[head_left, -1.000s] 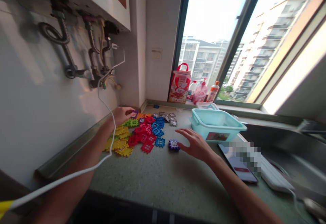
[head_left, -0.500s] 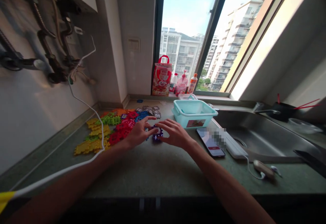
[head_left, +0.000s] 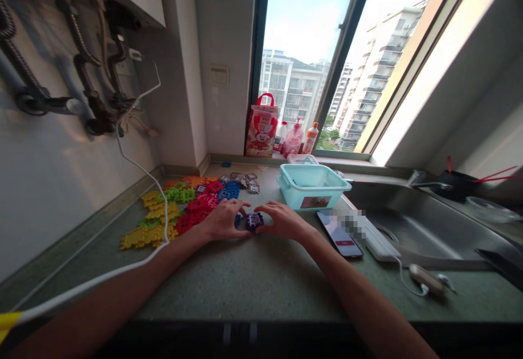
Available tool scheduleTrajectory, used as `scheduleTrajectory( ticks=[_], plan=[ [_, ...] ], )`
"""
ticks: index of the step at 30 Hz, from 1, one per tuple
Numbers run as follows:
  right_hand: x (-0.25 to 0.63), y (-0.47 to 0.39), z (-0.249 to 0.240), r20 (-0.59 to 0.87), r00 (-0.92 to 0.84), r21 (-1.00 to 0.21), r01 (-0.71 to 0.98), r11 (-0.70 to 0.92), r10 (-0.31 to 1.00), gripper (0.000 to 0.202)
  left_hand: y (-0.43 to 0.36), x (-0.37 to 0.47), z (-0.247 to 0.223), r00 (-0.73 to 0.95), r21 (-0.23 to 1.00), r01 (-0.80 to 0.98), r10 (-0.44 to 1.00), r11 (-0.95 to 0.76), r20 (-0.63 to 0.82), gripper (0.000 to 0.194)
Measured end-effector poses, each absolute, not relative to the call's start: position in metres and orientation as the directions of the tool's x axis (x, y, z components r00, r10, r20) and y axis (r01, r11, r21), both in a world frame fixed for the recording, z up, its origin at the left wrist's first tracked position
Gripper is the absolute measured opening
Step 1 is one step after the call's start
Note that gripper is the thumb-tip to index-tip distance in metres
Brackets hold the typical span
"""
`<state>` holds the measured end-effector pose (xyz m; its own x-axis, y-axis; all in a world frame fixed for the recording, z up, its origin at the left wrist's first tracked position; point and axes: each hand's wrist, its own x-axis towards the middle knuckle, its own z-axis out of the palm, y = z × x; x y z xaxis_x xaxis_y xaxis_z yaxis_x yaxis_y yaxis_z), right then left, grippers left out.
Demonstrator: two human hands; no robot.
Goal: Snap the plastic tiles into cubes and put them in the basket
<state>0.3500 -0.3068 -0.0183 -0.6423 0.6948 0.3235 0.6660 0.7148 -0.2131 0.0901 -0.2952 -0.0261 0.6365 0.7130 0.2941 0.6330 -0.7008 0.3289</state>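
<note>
At the left, yellow pieces (head_left: 139, 236), green pieces (head_left: 180, 195), orange pieces (head_left: 190, 182), red pieces (head_left: 202, 206), blue pieces (head_left: 229, 189) and grey pieces (head_left: 247, 182) lie in touching or neighbouring groups. We judge the grouping by colour well advanced. One small purple piece (head_left: 201, 188) lies between green and red, apparently outside its group.

Our left hand (head_left: 224, 219) is released, thumb and fingers apart. The purple stack (head_left: 254, 220) rests between our hands. Our right hand (head_left: 286, 220) curves around its right side, thumb against the edge; we cannot tell whether it grips. The stack appears not yet squared up.

The bench (head_left: 245, 277) is speckled green. From the left, we note pipes (head_left: 87, 95) on the wall, a white cable (head_left: 53, 303) across the bench, a red bag (head_left: 261, 135) and bottles (head_left: 293, 140) below the window (head_left: 292, 26), a turquoise box (head_left: 291, 194), a phone (head_left: 333, 231) and a steel sink (head_left: 429, 223).
</note>
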Motion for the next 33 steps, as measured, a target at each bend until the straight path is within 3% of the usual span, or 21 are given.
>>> scheduleTrajectory(
  ticks=[3,6,9,14,21,28,33],
  plan=[
    [0.355,-0.309,-0.012,0.294,-0.587,-0.232,0.722,0.652,0.754,0.064,-0.296,0.093,-0.026,0.625,0.363,0.62,0.718,-0.695,0.306,0.067],
    [0.362,-0.311,-0.006,0.127,-0.512,-0.209,0.823,0.528,0.849,0.049,-0.296,0.09,-0.025,0.618,0.315,0.647,0.72,-0.694,0.316,0.065],
    [0.36,-0.314,-0.004,0.017,-0.505,-0.143,0.853,0.502,0.863,0.036,-0.295,0.087,-0.025,0.632,0.202,0.689,0.713,-0.696,0.303,0.044],
    [0.345,-0.321,-0.005,0.052,-0.526,-0.07,0.846,0.528,0.849,0.023,-0.298,0.088,-0.032,0.636,0.209,0.695,0.723,-0.688,0.269,0.027],
    [0.342,-0.321,-0.005,0.071,-0.51,-0.051,0.856,0.514,0.857,0.019,-0.299,0.097,-0.041,0.566,0.256,0.735,0.776,-0.628,0.28,0.028],
    [0.345,-0.318,-0.008,0.088,-0.469,-0.064,0.878,0.475,0.879,0.019,-0.304,0.106,-0.042,0.562,0.204,0.749,0.767,-0.631,0.309,0.031],
    [0.354,-0.312,-0.014,0.074,-0.453,-0.124,0.88,0.458,0.889,0.017,-0.286,0.073,-0.016,0.546,0.074,0.77,0.715,-0.633,0.436,0.035]
  ],
)
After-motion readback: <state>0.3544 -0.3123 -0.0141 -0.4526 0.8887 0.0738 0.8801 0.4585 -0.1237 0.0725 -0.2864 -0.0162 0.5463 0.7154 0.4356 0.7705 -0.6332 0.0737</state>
